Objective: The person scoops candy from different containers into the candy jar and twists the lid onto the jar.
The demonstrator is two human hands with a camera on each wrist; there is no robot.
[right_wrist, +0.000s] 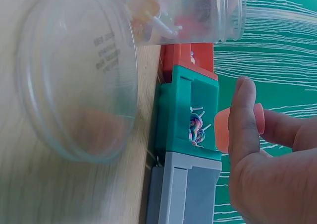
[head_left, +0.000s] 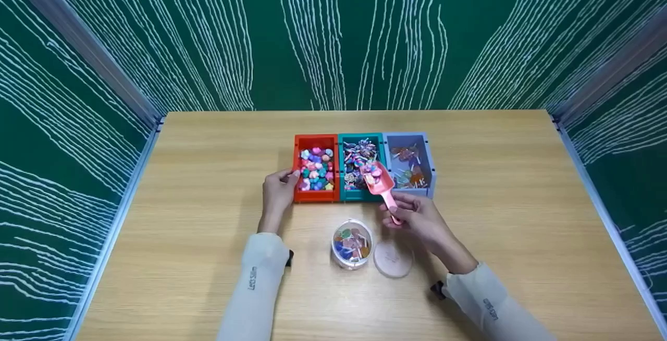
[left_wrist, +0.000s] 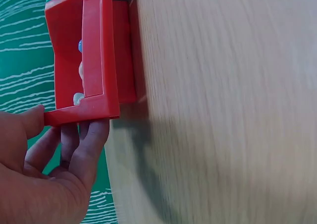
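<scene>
My right hand (head_left: 422, 218) grips the handle of a pink scoop (head_left: 386, 193), whose bowl carries a few colourful swirled candies above the green bin (head_left: 359, 195). Swirled lollipops (head_left: 359, 150) fill that bin. On the left, my left hand (head_left: 279, 191) holds the side rim of the red bin (head_left: 316, 196), thumb on one side and fingers on the other in the left wrist view. Small multicoloured pieces (head_left: 316, 169) lie inside it. The scoop's bowl is mostly hidden behind fingers in the right wrist view.
A grey-blue bin (head_left: 430, 171) with translucent lollipops (head_left: 409, 154) adjoins the green one. Nearer me stands an uncovered clear jar (head_left: 343, 265) holding translucent lollipops. Its round lid (head_left: 393, 260) lies to the right of it. Green walls with white lines (head_left: 302, 28) surround the wooden table (head_left: 198, 174).
</scene>
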